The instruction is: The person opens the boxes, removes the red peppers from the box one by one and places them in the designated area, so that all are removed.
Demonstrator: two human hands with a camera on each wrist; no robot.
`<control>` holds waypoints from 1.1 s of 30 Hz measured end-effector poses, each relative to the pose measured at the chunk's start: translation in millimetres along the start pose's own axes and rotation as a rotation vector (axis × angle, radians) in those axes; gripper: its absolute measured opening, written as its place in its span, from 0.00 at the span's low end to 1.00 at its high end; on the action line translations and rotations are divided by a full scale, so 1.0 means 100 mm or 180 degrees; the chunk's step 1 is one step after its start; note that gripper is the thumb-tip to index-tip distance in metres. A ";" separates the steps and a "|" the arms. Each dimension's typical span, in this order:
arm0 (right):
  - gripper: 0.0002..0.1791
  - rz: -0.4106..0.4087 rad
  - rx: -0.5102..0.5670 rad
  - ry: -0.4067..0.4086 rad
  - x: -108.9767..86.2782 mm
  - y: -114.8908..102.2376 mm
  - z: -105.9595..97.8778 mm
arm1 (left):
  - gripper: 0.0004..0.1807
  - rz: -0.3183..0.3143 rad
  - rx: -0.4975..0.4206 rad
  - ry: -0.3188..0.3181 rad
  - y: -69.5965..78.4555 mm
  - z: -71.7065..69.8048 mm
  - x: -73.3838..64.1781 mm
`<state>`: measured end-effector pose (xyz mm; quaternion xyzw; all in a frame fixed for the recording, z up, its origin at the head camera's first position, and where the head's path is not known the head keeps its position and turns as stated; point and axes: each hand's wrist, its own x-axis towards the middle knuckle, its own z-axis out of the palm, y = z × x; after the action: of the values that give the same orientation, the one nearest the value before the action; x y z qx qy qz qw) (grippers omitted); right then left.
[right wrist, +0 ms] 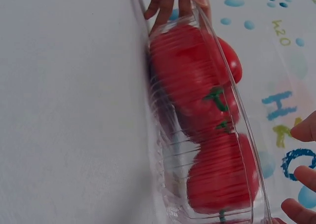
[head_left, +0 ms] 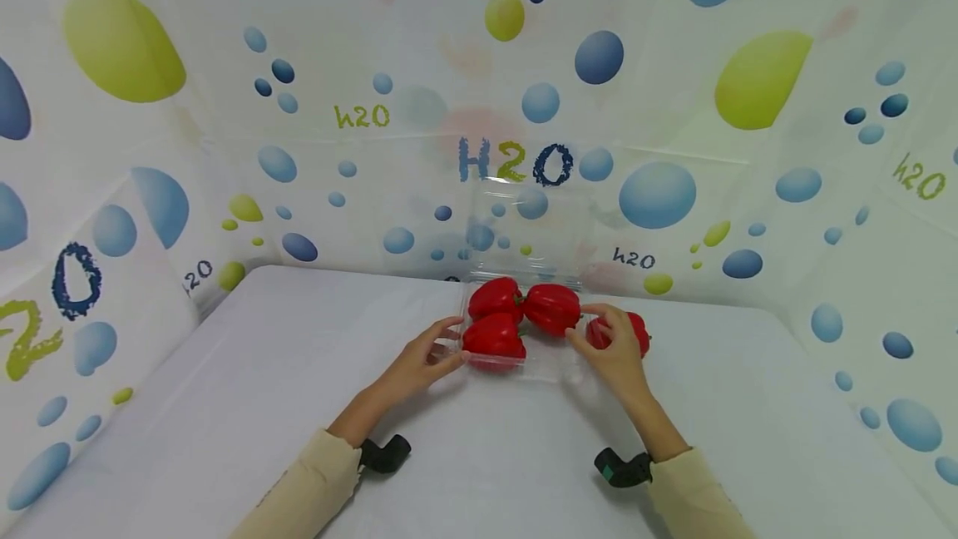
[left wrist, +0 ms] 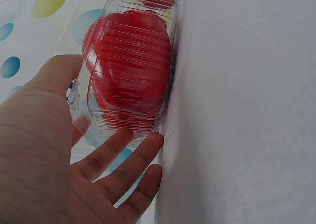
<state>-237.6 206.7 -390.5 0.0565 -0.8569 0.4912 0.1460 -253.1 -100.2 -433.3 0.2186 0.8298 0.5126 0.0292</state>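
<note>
A clear plastic clamshell container (head_left: pixel 550 368) lies on the table with its lid (head_left: pixel 516 227) raised at the back. Inside are three red bell peppers: one back left (head_left: pixel 494 298), one front left (head_left: pixel 494 338), one at the right (head_left: pixel 552 309). My left hand (head_left: pixel 415 364) rests its thumb and fingers against the container's left end; the left wrist view shows the fingers (left wrist: pixel 133 159) spread along that wall. Over the container's right side is my right hand (head_left: pixel 617 352), fingers parted, apparently holding nothing. Another red bell pepper (head_left: pixel 639 333) lies right of the container, partly hidden by that hand.
A white cloth covers the table (head_left: pixel 224 406). Behind it hangs a curtain (head_left: pixel 419 40) printed with blue and green drops and lettering. Each wrist carries a black camera mount, one on the left (head_left: pixel 385 454) and one on the right (head_left: pixel 624 468).
</note>
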 end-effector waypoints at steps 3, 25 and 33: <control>0.28 -0.0088 0.0045 -0.0032 0.01 -0.02 0.03 | 0.35 0.0009 -0.0042 0.0007 0.01 -0.02 0.01; 0.27 -0.0358 0.0165 -0.0251 -0.05 -0.03 0.18 | 0.36 -0.0079 -0.0006 0.0034 0.00 -0.02 0.00; 0.25 -0.0361 0.0186 -0.0343 -0.09 -0.07 0.22 | 0.36 -0.0013 0.0007 0.0006 -0.03 -0.01 0.00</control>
<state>-231.3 183.7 -398.6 0.1355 -0.8443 0.5031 0.1255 -254.5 -101.9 -435.1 0.2165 0.8308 0.5119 0.0293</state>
